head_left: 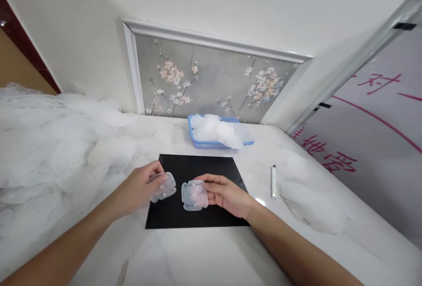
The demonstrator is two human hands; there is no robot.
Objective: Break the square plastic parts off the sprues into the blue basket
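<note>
My left hand (142,186) is closed on a small translucent plastic piece (164,187), held just above the left part of a black mat (198,218). My right hand (227,194) pinches a second translucent plastic piece (194,195) with rounded corners over the middle of the mat. The two pieces are a short gap apart, side by side.
A big heap of similar translucent pieces (49,145) covers the white marble table at the left. A blue tray (198,143) with more pieces stands behind the mat. A slim white tool (273,182) and a smaller heap (310,207) lie at the right. Walls close off the back and right.
</note>
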